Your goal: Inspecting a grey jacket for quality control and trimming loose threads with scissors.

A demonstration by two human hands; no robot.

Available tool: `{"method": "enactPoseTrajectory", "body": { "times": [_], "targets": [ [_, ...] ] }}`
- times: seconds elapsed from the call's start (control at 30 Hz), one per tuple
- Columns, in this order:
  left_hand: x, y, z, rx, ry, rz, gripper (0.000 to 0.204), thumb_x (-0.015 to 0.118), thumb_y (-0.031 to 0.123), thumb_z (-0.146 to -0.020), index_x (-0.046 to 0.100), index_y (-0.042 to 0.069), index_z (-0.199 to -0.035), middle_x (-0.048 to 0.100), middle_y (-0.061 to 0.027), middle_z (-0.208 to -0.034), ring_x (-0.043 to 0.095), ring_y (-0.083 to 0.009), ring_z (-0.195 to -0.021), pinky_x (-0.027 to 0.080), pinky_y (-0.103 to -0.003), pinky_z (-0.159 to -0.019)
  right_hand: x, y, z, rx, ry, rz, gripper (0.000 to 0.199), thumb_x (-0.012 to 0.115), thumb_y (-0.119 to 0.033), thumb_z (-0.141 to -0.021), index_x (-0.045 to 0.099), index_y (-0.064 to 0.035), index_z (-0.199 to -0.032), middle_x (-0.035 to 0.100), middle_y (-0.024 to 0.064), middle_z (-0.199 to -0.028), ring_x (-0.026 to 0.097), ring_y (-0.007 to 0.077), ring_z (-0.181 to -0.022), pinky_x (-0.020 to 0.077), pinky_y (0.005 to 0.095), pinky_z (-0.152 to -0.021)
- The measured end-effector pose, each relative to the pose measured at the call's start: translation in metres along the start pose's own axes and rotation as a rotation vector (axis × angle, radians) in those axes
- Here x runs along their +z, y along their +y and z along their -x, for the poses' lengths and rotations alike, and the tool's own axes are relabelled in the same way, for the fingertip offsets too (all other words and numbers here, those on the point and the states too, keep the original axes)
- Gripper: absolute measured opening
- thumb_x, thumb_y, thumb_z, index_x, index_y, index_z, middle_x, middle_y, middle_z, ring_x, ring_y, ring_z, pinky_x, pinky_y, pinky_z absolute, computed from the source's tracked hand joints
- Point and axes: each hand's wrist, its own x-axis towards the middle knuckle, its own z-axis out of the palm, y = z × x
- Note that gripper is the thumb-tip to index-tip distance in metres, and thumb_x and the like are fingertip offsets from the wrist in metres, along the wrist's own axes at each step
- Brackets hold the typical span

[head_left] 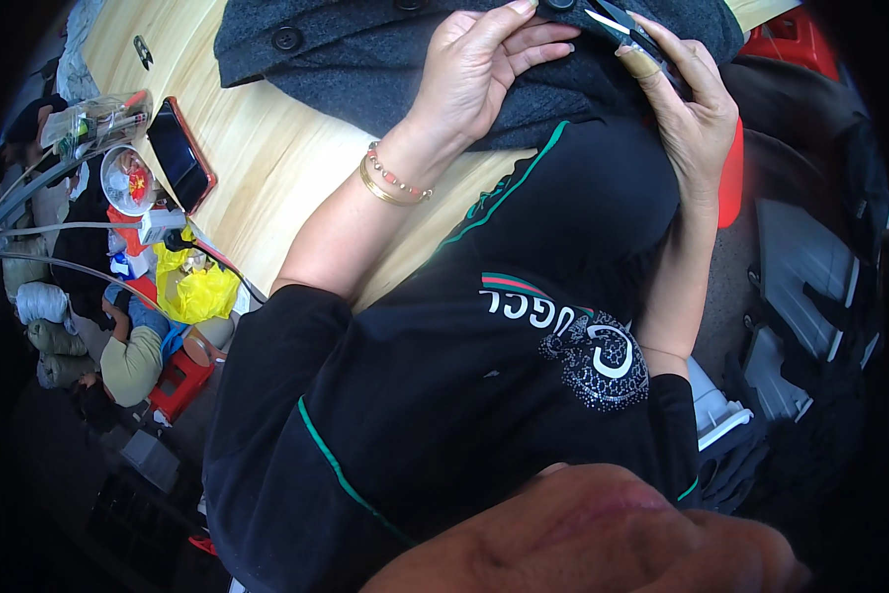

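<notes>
A dark grey woollen coat (365, 74) with large dark buttons lies over the table's far edge and reaches toward my lap. Over the cloth, next to one button (560, 4), my left hand (479, 74) pinches thumb and forefinger together at the top rim of the picture. Its other fingers stretch out, and what the pinch holds is too small or cut off to make out. My right hand (690, 114) grips small scissors (618, 28), blades pointing left toward that button. A tan wrap covers the right thumb. Another button (286, 40) shows on the coat's left part.
On the pale wooden table (257, 188) lie a phone (180, 155) and a small metal piece (143, 52). A clear cup (128, 181), a plastic box (98, 121) and a yellow bag (197, 287) stand left. Beyond sits another person (133, 361). Red stools (180, 383) and grey crates (805, 267) are around.
</notes>
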Motion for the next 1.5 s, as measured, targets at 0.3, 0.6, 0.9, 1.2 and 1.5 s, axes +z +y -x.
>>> {"method": "enactPoseTrajectory", "body": {
  "times": [0.3,0.6,0.9,1.2,1.5],
  "targets": [
    [0.000,-0.003,0.004,0.006,-0.003,-0.070,0.027,0.055,0.016,-0.098,0.064,-0.008,-0.107,0.069,-0.0150,-0.105,0.068,-0.0239,-0.098,0.054,-0.034,-0.088,0.002,-0.005,-0.004,-0.013,-0.070,0.033,0.035,0.074,-0.007,-0.082,0.069,-0.0050,-0.117,0.052,-0.0029,-0.081,0.045,0.0043,-0.071,0.0332,0.0174,-0.061],
    [-0.002,-0.004,0.003,0.051,0.009,-0.065,0.026,0.056,0.016,-0.098,0.064,-0.007,-0.107,0.069,-0.0149,-0.105,0.068,-0.0224,-0.098,0.054,-0.033,-0.087,0.001,-0.010,-0.007,-0.112,-0.070,0.098,0.034,0.074,-0.006,-0.081,0.070,-0.0038,-0.115,0.053,-0.0019,-0.079,0.046,0.0053,-0.070,0.0344,0.0184,-0.062],
    [-0.005,-0.014,-0.001,0.224,-0.052,-0.303,0.030,0.059,0.023,-0.096,0.065,-0.005,-0.107,0.069,-0.0156,-0.102,0.069,-0.0239,-0.094,0.058,-0.034,-0.082,0.001,-0.009,-0.005,-0.041,-0.062,0.088,0.034,0.073,-0.006,-0.083,0.070,-0.0040,-0.116,0.052,-0.0018,-0.079,0.046,0.0056,-0.070,0.0344,0.0183,-0.062],
    [-0.001,-0.014,0.002,0.173,-0.031,-0.312,0.029,0.055,0.021,-0.098,0.068,-0.005,-0.102,0.070,-0.0158,-0.101,0.069,-0.0254,-0.097,0.056,-0.034,-0.085,-0.002,-0.006,-0.006,-0.049,-0.067,0.070,0.033,0.072,-0.006,-0.083,0.069,-0.0040,-0.117,0.051,-0.0017,-0.079,0.045,0.0052,-0.069,0.0332,0.0182,-0.061],
    [0.004,-0.015,0.002,0.159,-0.025,-0.311,0.029,0.055,0.020,-0.098,0.068,-0.005,-0.101,0.071,-0.0145,-0.098,0.070,-0.0255,-0.095,0.055,-0.032,-0.085,-0.004,-0.005,-0.006,-0.048,-0.064,0.060,0.032,0.071,-0.005,-0.085,0.069,-0.0042,-0.117,0.053,-0.0013,-0.079,0.045,0.0042,-0.067,0.0329,0.0177,-0.057]
  ]
}}
